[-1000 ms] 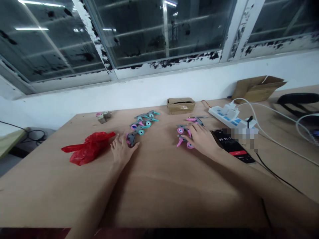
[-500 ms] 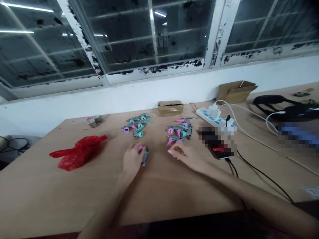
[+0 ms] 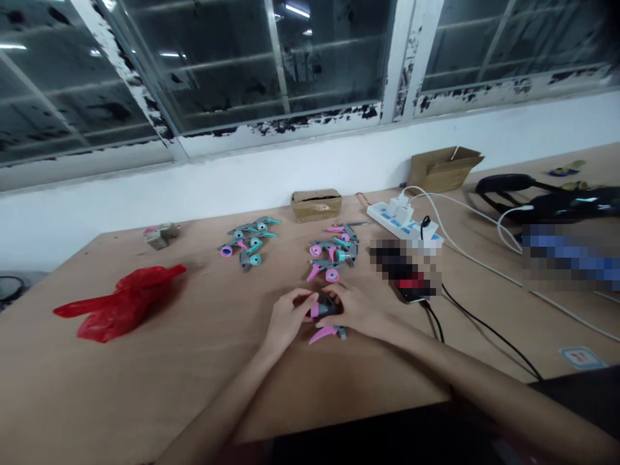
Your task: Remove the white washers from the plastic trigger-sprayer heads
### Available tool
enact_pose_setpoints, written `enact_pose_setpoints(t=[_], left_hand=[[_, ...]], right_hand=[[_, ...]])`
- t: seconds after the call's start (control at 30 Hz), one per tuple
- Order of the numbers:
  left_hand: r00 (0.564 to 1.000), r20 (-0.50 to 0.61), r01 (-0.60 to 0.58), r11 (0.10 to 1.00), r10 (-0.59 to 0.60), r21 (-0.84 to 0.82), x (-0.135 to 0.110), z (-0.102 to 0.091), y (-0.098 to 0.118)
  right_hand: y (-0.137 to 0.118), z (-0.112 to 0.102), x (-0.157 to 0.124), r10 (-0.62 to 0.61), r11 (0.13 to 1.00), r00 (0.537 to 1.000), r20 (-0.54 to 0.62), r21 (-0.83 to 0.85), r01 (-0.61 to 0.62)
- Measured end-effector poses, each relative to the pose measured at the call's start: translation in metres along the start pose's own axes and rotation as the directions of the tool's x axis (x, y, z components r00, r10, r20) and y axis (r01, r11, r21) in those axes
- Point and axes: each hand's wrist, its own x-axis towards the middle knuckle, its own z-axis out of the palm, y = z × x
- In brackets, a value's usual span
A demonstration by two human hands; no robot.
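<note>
My left hand point(image 3: 289, 318) and my right hand point(image 3: 356, 310) meet over the near middle of the table. Between them is a grey-and-pink piece that looks like a trigger sprayer head point(image 3: 327, 307). Left fingers pinch its pink collar, while the right fingers wrap the dark grey body. A pink lever point(image 3: 323, 334) with a grey end juts out below my right fingers; whether it belongs to the same piece I cannot tell. Just beyond the hands lies a group of similar sprayer heads point(image 3: 334, 253) in pink, teal and grey. Another such group point(image 3: 252, 237) lies to the left.
A crumpled red plastic bag point(image 3: 126, 302) is at left, with a small greyish block point(image 3: 162, 236) behind it. Toward the wall stand a low cardboard box point(image 3: 316, 206) and an open carton point(image 3: 443, 173). At right are a power strip point(image 3: 394, 221), a phone point(image 3: 407, 284) and cables.
My left hand has moved right with the grey-and-pink piece and met my right hand, which now grips it too. The camera view has shifted slightly.
</note>
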Motion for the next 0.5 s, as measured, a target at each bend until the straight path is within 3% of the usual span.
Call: enact_pose_setpoints(t=[0.17,0.3,0.4,0.5], left_hand=[[0.996,0.088,0.052,0.973,-0.033,-0.226,-0.004,0.007,0.004],[0.992,0.128,0.051,0.953,-0.013,-0.3,-0.001,0.006,0.0],[0.985,-0.022,-0.169,0.985,0.168,-0.038,0.011,0.005,-0.009],[0.884,-0.078,-0.41,0.843,0.462,0.347,0.031,0.007,-0.015]], right_hand=[[0.011,-0.013,0.001,-0.013,0.999,1.0,0.001,-0.04,0.013],[0.014,-0.025,0.003,0.009,0.996,0.998,0.06,0.088,-0.014],[0.021,-0.028,0.004,0.009,0.985,0.998,0.065,0.171,-0.02],[0.029,-0.029,0.004,0.014,0.946,0.996,0.092,0.323,-0.043]])
